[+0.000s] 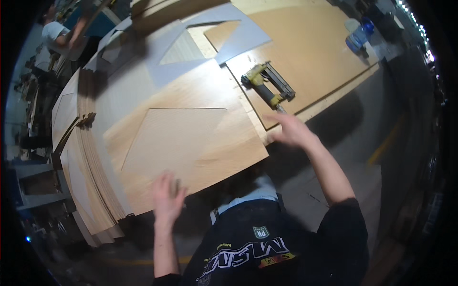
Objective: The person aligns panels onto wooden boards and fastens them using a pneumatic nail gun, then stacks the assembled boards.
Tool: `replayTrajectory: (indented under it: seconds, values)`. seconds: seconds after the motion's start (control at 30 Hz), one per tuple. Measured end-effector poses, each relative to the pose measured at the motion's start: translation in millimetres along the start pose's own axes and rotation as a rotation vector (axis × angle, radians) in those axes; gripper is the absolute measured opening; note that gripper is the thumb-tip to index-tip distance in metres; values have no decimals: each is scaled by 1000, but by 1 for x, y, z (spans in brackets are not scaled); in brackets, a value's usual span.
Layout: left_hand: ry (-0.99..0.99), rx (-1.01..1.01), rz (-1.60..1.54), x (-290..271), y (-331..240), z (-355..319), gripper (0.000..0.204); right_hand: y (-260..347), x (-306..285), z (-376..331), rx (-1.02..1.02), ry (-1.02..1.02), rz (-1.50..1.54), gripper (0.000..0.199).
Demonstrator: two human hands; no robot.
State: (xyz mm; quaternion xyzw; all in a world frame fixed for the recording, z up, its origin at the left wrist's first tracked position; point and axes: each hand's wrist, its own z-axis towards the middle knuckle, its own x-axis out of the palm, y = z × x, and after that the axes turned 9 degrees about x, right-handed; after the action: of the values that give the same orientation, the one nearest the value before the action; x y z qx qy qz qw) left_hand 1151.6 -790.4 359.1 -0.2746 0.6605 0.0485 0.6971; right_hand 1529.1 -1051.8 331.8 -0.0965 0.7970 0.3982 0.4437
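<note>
A pale wood panel (224, 143) lies before me with a lighter four-sided thin sheet (176, 136) on top. My left hand (168, 198) is at the panel's near edge, its fingers pointing away from me and the thumb apart. Motion blurs it, and a small dark patch between thumb and fingers cannot be made out. My right hand (293, 131) hovers by the panel's right corner, fingers apart and slightly blurred. Just beyond it, a yellow and black nail gun (268, 85) rests on its side; the end of its handle is close to my fingers. Neither hand visibly grips it.
A grey frame-like sheet with a cutout (164, 71) lies farther back. To the right is a large brown board (305, 52) with a blue-capped bottle (359, 38) at its far end. Stacked panels (88, 157) stand at the left. Another person (59, 35) is at the far left.
</note>
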Motion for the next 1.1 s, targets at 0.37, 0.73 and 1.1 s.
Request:
replayTrajectory:
  seconds: [0.37,0.73,1.1]
  values:
    - [-64,443,-128,101,-170,105,53,-47,47,158,170,-412,127,56]
    - [156,710,-4,103,-175,128,38,-76,-44,-3,292,-41,1088,90]
    - [184,687,61,112,-175,124,32,-13,-72,-110,172,338,867,74]
